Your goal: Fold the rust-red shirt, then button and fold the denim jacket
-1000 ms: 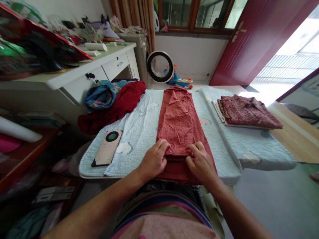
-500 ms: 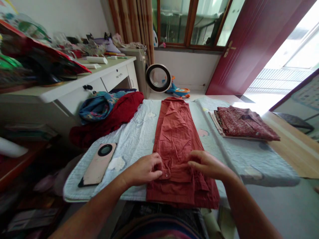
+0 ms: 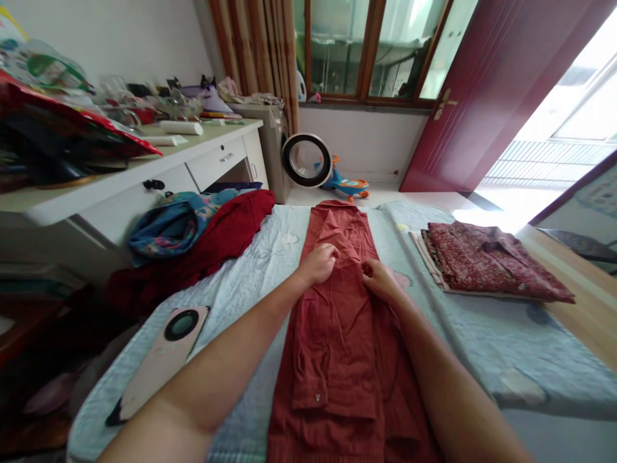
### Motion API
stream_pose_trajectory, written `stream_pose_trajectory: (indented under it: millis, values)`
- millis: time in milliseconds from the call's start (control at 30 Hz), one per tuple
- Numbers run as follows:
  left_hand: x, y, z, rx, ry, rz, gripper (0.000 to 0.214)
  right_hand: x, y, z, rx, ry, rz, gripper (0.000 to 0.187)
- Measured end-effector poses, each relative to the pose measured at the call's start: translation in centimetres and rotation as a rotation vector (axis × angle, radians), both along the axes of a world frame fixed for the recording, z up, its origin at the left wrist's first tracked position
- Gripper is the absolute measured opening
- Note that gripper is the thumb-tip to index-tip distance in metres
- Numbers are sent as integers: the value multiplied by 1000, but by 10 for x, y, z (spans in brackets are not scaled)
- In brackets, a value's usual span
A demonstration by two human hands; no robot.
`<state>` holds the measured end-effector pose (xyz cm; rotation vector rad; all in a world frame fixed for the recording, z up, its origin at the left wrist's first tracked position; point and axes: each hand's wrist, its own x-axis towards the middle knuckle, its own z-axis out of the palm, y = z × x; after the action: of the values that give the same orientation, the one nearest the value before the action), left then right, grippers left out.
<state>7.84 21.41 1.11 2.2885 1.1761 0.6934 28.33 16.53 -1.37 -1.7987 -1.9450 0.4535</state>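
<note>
A rust-red shirt (image 3: 344,321) lies lengthwise in front of me, folded into a long strip with its collar at the far end. One sleeve lies along the strip, its buttoned cuff (image 3: 313,397) towards me. My left hand (image 3: 322,263) is closed, its fingers pinching the cloth near the upper middle of the strip. Across from it, my right hand (image 3: 378,280) pinches the fabric at the right side, fingers curled together. Under the shirt is a pale blue quilted pad (image 3: 245,289).
A phone (image 3: 164,360) lies on the pad at left. Beyond it are a dark red garment (image 3: 226,241) and a blue floral cloth (image 3: 168,222). Folded patterned clothes (image 3: 496,260) are stacked at right. A white desk (image 3: 193,157) stands left, near an open round appliance door (image 3: 308,183).
Both hands have moved away from me along the shirt, from near the cuff to its upper middle. The view has shifted slightly, and the shirt's near end now runs out of the frame.
</note>
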Motion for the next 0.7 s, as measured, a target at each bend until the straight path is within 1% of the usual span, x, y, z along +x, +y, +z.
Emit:
stream_pose_trajectory:
  millis: [67, 133, 233, 333, 433, 533, 600, 700]
  values:
    - [15, 13, -12, 18, -16, 23, 32, 0, -1, -8, 87, 134, 31, 22]
    - [24, 22, -27, 34, -28, 74, 37, 0, -3, -17, 155, 227, 60, 32]
    - [26, 29, -49, 37, -20, 139, 43, -1, -4, -28, 224, 300, 102, 50]
    - [23, 30, -62, 21, -30, 144, 46, -6, -3, -35, 259, 301, 96, 61]
    - [19, 30, -65, -2, -60, 138, 50, -10, 0, -37, 282, 242, 46, 57]
    - [18, 30, -65, -11, -45, 115, 53, -10, 3, -35, 283, 217, -5, 42]
    - [18, 30, -64, -14, -28, 100, 56, -9, 4, -34, 290, 232, -21, 34]
    - [17, 29, -63, -25, -20, 90, 57, -10, 4, -31, 283, 317, -18, 31]
